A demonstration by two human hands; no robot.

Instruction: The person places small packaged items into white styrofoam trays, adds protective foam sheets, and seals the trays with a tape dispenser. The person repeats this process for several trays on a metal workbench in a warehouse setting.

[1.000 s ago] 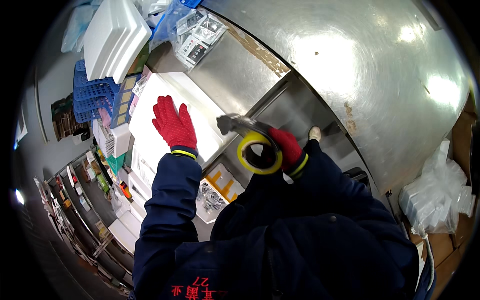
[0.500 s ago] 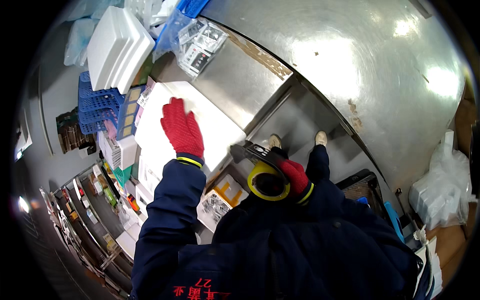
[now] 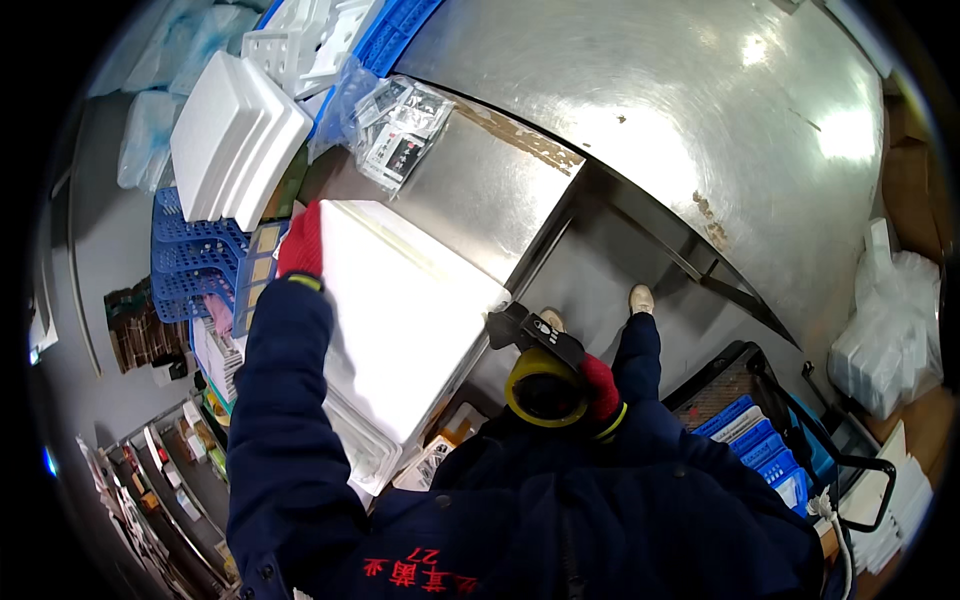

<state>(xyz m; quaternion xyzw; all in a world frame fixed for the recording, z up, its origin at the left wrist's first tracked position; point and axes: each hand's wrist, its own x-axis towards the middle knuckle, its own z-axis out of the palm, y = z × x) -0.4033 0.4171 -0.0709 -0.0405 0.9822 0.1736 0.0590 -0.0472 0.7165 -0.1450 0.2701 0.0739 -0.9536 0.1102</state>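
A white foam box [image 3: 410,320] rests on the metal bench in front of me, its smooth top facing up. My left hand [image 3: 303,245], in a red knit glove, grips the box's far left edge; part of its fingers is hidden there. My right hand [image 3: 603,388], also gloved in red, is wrapped round a black hand-held tape dispenser [image 3: 535,335]. A wide roll of yellow tape [image 3: 518,390] is mounted on it. The dispenser's head is close to the box's right corner; I cannot tell if they touch.
Stacked white foam lids [image 3: 235,140] and blue perforated baskets [image 3: 190,255] stand at the left. Packets in clear plastic [image 3: 400,130] lie on the metal bench [image 3: 490,180]. A large steel table [image 3: 600,90] spans the far right. A dark crate [image 3: 715,385] with blue trays stands at the right.
My left hand has gone from lying flat on the box's top to gripping its left edge. The box has shifted and turned slightly toward me. My right hand still holds the tape dispenser.
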